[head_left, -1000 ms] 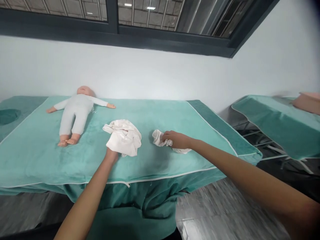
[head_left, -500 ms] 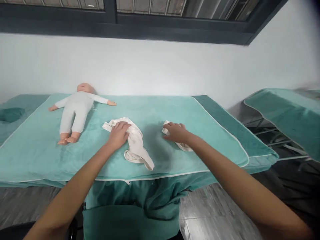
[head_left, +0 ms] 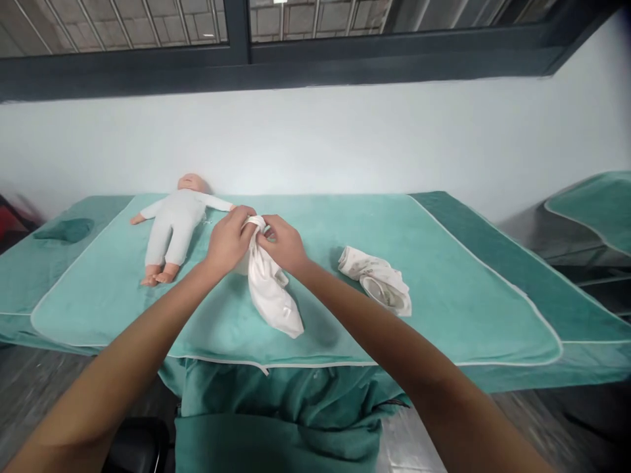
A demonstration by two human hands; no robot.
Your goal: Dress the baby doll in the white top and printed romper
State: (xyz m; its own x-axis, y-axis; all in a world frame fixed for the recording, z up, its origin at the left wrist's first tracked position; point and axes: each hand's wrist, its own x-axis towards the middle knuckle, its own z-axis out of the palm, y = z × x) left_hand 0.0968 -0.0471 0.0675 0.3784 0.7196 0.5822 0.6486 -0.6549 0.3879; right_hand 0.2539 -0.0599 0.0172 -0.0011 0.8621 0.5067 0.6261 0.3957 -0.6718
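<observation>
A white cloth garment [head_left: 269,289] hangs from both my hands over the bed, its lower end trailing toward the green cover. My left hand [head_left: 231,238] is closed on its gathered upper edge. Beside it, my right hand [head_left: 283,242] pinches the same edge from the right. A second crumpled white garment [head_left: 377,281] with a faint print lies on the cover to the right, apart from my hands. On the left a baby doll [head_left: 178,223] in a white bodysuit lies on its back, arms spread.
A green cover with white piping [head_left: 444,309] lies over the bed. Behind it rise a white wall [head_left: 320,144] and a dark window frame [head_left: 345,62]. Another green-covered surface [head_left: 596,203] stands at the far right. A small dark green piece [head_left: 64,230] lies at the left.
My right hand has let go of the printed garment and moved left to the other one. Both hands now hold that garment, lifted and gathered. The view has shifted.
</observation>
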